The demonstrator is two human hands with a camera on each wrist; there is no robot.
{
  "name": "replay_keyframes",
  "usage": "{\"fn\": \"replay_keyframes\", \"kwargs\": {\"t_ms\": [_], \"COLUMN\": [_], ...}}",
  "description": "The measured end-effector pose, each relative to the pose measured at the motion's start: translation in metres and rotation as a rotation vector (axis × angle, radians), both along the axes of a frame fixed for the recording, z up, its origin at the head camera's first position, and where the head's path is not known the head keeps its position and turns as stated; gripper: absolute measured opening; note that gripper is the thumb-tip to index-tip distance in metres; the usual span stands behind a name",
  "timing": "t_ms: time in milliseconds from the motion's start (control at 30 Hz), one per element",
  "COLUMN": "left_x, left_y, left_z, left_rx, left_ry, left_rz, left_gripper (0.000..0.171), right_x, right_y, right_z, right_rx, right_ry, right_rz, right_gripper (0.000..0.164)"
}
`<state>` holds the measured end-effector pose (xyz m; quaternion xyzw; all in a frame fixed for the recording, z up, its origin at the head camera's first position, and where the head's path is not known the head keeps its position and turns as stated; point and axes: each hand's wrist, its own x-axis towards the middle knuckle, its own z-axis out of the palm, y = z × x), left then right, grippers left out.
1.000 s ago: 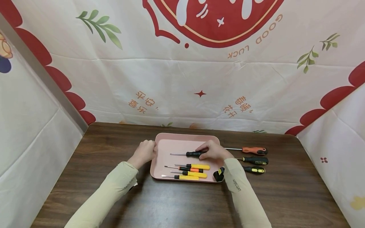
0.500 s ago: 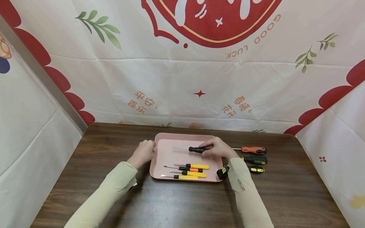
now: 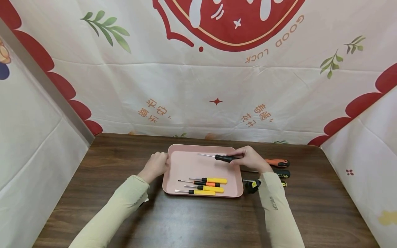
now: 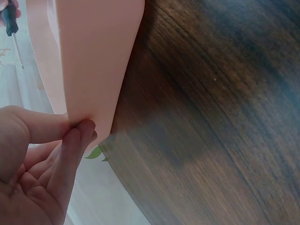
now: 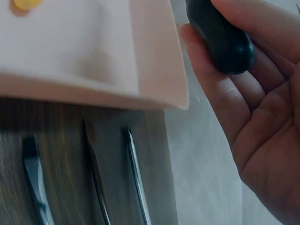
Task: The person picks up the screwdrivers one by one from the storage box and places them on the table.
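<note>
My left hand (image 3: 156, 165) pinches the left wall of a pink tray (image 3: 183, 162) between thumb and fingers, plain in the left wrist view. Over the tray's back right part, my right hand (image 3: 252, 159) grips a black-handled screwdriver (image 3: 224, 158) by its handle, thumb on one side and fingers on the other. The screwdriver's shaft points left. Along the front of the tray lie three yellow-handled screwdrivers, including the nearest yellow screwdriver (image 3: 204, 193), and an orange-and-black screwdriver (image 3: 211, 184). Their tips all face left.
To the tray's right, partly behind the right arm, lie an orange-handled screwdriver (image 3: 279, 162), a black-handled one and a mostly hidden yellow-and-black one. Their shafts (image 5: 137, 176) reach toward the tray wall. A printed cloth (image 3: 198, 86) hangs behind the wooden table (image 3: 186, 224).
My right hand has carried the black-handled screwdriver to the right and toward the back of the tray. The left hand keeps its hold in the same place.
</note>
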<state>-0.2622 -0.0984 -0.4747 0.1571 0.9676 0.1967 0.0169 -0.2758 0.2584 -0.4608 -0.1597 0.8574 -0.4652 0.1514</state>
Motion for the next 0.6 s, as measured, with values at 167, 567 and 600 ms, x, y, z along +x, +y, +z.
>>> {"fn": "replay_keyframes", "kwargs": {"t_ms": [167,567,600], "left_x": [0.0,0.0,0.0], "left_y": [0.0,0.0,0.0], "left_z": [0.0,0.0,0.0], "left_rx": [-0.009,-0.017,-0.017], "left_ry": [0.021,0.023,0.025], "left_rz": [-0.011,-0.01,-0.011], "left_gripper": [0.018,0.017,0.017], "right_x": [0.004,0.017,0.019], "right_y": [0.014,0.045,0.047], "right_z": [0.005,0.022,0.024], "right_rx": [-0.011,0.006,0.009], "right_ry": [0.008,0.059,0.055], "right_rz": [-0.012,-0.033,-0.035], "right_gripper": [0.036,0.033,0.034]}}
